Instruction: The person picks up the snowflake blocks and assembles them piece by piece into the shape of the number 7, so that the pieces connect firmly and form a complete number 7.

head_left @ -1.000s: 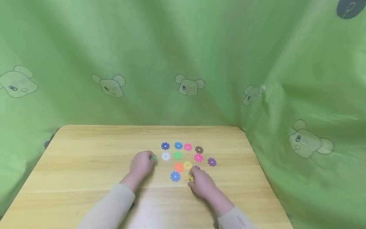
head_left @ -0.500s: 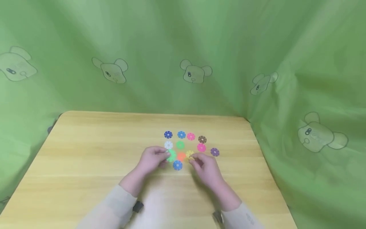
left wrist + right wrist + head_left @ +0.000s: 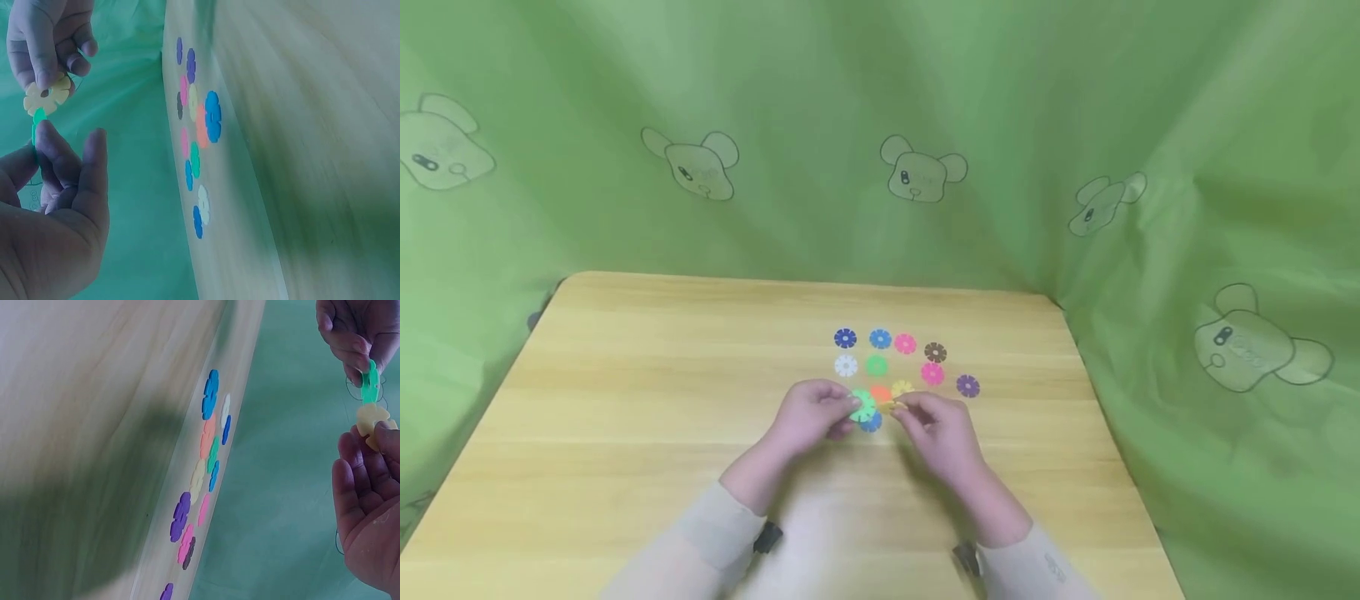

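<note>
My left hand (image 3: 811,417) pinches a green notched disc (image 3: 862,406) between thumb and fingers. A yellow notched disc (image 3: 891,406) is pinched in my right hand (image 3: 946,436). Both discs are held above the table, edge to edge and turned at different angles. In the left wrist view the green disc (image 3: 39,119) meets the lower rim of the yellow disc (image 3: 47,97); in the right wrist view the green disc (image 3: 370,382) stands just above the yellow one (image 3: 373,422). Whether their notches are joined I cannot tell.
On the wooden table (image 3: 625,400) lie several loose discs, among them dark blue (image 3: 846,338), white (image 3: 846,366), brown (image 3: 935,352), pink (image 3: 933,373) and purple (image 3: 967,386). A blue disc (image 3: 871,422) lies under my hands. Green cloth (image 3: 805,208) hangs behind and beside the table.
My left hand has carried the green disc rightward to the middle. My right hand has lifted the yellow disc off the table, and the two discs have come together. The head view has tilted down.
</note>
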A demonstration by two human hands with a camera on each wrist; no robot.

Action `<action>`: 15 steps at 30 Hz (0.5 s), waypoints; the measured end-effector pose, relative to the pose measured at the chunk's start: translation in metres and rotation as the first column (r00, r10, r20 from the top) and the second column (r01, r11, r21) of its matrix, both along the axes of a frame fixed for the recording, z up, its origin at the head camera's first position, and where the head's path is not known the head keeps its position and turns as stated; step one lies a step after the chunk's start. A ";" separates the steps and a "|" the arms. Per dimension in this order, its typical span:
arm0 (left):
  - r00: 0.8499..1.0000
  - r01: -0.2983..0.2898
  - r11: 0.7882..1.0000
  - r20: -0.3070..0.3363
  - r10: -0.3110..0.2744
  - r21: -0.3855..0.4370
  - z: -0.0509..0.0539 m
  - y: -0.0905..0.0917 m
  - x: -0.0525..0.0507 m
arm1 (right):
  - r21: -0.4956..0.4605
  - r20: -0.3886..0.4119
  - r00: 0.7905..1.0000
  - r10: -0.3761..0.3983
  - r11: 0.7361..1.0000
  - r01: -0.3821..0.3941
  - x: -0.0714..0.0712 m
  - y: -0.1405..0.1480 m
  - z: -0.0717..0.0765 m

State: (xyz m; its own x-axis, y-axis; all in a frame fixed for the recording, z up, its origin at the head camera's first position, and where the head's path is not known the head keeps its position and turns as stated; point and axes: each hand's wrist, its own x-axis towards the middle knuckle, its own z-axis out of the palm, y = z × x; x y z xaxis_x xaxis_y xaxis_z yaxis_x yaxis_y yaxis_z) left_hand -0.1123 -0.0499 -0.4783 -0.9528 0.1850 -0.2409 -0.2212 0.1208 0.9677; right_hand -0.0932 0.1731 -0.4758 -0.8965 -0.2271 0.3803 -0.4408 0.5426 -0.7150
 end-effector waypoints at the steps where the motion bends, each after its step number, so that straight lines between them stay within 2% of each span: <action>1: 1.000 0.002 1.000 0.001 -0.002 0.004 0.001 0.000 0.000 | -0.003 -0.003 1.000 0.001 1.000 -0.001 0.000 0.000 0.000; 7: 1.000 0.000 1.000 0.014 0.000 0.017 0.004 0.001 0.002 | 0.007 -0.018 1.000 0.004 1.000 -0.004 0.001 -0.001 0.002; 15: 1.000 0.011 1.000 0.028 -0.012 0.020 0.003 0.003 0.004 | 0.038 -0.080 0.995 0.052 0.998 -0.050 0.005 -0.003 0.004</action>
State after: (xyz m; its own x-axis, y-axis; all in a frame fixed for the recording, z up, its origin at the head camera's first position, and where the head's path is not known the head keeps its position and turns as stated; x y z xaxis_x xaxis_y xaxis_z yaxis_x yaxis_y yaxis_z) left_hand -0.1079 -0.0464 -0.4748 -0.9435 0.2009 -0.2635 -0.2469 0.1041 0.9634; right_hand -0.0885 0.1703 -0.4716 -0.8499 -0.2865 0.4422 -0.5243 0.5425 -0.6563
